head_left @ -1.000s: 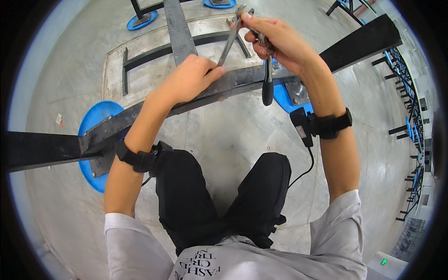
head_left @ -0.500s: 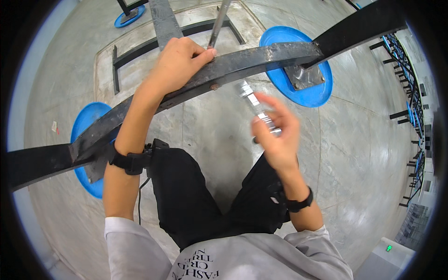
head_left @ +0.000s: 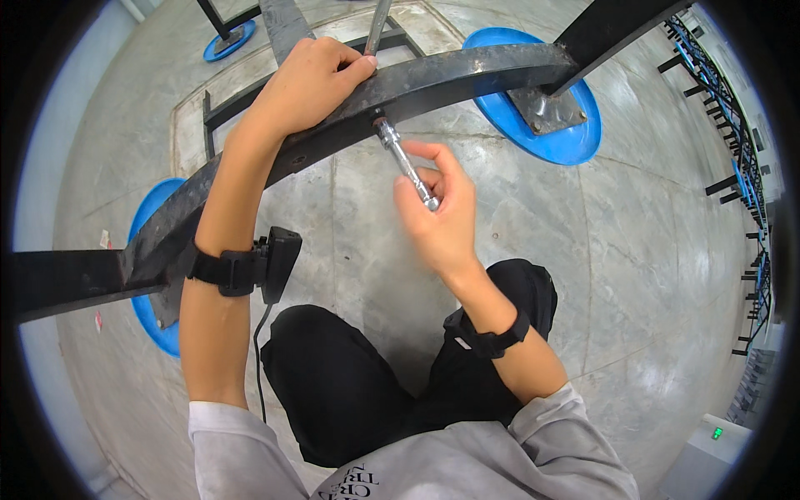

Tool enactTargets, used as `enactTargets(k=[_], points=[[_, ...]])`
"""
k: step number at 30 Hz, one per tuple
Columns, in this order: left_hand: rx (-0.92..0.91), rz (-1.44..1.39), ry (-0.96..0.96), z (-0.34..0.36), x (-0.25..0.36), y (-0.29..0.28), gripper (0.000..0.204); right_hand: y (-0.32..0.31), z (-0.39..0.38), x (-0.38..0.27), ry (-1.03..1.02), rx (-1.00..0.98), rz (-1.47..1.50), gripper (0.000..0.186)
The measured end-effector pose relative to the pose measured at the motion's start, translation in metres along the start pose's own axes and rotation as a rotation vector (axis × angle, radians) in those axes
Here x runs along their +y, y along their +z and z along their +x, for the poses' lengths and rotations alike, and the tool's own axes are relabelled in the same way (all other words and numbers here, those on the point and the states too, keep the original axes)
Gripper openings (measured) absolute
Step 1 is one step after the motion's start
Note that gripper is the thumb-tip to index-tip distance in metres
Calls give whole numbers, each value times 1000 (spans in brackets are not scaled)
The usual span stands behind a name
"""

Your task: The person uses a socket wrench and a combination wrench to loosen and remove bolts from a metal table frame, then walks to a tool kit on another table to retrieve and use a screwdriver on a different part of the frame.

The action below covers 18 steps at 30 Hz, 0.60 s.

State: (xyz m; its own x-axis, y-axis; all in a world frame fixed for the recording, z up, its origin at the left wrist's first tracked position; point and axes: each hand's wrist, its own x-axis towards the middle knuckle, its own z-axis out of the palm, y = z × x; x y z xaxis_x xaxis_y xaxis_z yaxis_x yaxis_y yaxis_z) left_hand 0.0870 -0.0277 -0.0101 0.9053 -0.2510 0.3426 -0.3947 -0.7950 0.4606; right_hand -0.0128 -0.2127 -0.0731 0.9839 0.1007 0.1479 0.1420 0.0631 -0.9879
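A black metal beam (head_left: 450,73) crosses in front of me, with bolt heads or holes along its near side. My left hand (head_left: 304,83) lies over the beam, its fingers mostly hidden behind it. Its thumb is closed against the lower end of a metal rod (head_left: 377,29) that sticks up on the far side. My right hand (head_left: 442,204) is closed round a chrome socket tool with a slim shaft (head_left: 406,162). The socket end of this tool meets the near side of the beam, just right of my left hand.
Blue round pads (head_left: 550,137) lie under the steel foot plates at both ends of the beam. A grey bar and a black frame (head_left: 215,117) stand beyond it. Rows of black frames (head_left: 733,158) line the far right. A white box with a green display (head_left: 704,458) stands low right.
My right hand has carried the socket tool left and up, from clear of the beam to touching its near side. My left hand has stayed on the beam. The view has shifted slightly.
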Motion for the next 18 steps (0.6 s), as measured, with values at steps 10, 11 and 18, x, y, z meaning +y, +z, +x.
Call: enactTargets(k=[10,11,18], points=[[12,-21,-4,-2,3,4,50,10,0,-2,278,-17,504,38],[23,-28,-19,-2,2,4,51,8,1,-1,269,-31,436,37],[28,24,-22,-3,0,6,46,-9,10,0,-351,-143,-542,37]])
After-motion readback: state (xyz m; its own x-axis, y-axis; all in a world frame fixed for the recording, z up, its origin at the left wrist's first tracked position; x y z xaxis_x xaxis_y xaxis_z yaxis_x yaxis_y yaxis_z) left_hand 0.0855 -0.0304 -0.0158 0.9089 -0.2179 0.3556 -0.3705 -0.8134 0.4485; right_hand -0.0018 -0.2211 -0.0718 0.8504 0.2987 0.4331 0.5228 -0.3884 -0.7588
